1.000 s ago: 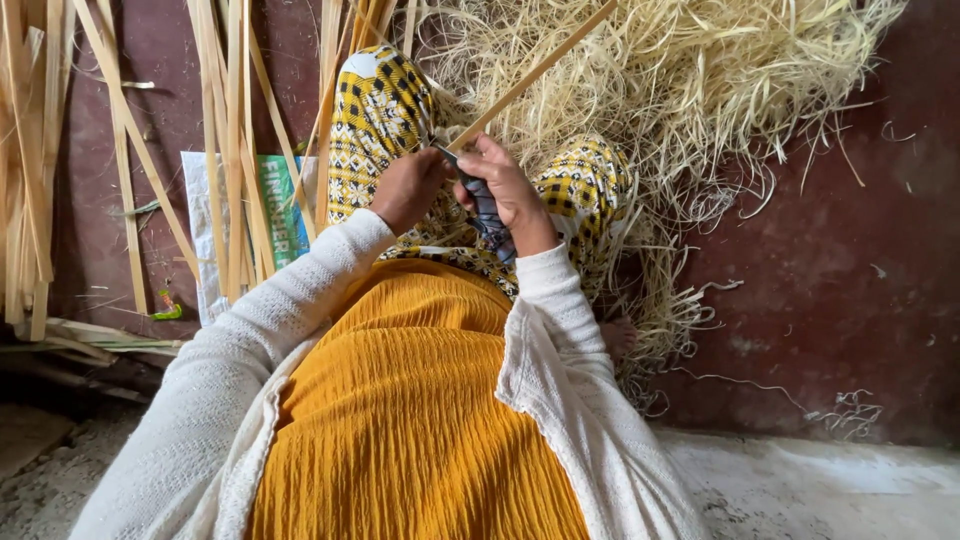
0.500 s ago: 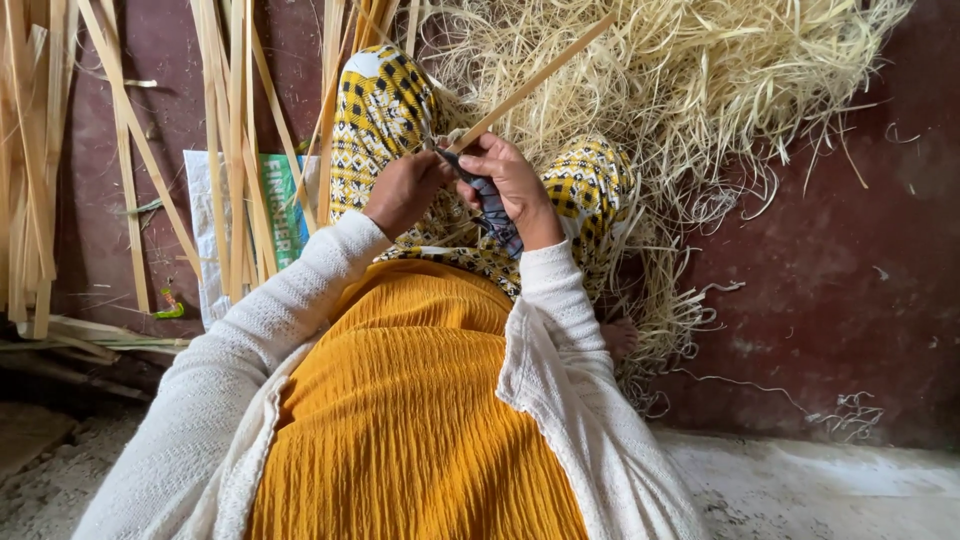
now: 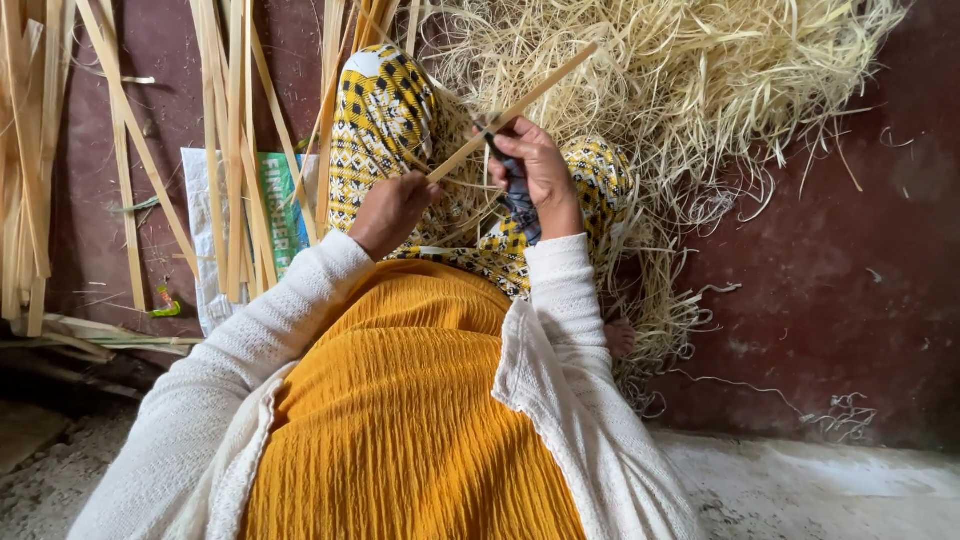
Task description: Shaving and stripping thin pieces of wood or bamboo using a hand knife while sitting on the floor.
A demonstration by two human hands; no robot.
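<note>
Since a moment before, our right hand (image 3: pixel 540 170) had slid its knife (image 3: pixel 515 185) slightly along the stick (image 3: pixel 520 105); our left hand (image 3: pixel 392 212) pinched its end.

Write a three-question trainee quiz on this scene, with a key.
1. True or false: the left hand grips the near end of the bamboo strip.
2. What does the right hand hold against the strip? A) dark-handled knife B) hammer C) brush
3. Fill in: the pile of pale shavings lies on the person's ____ side.

Key: 1 true; 2 A; 3 right.
</note>
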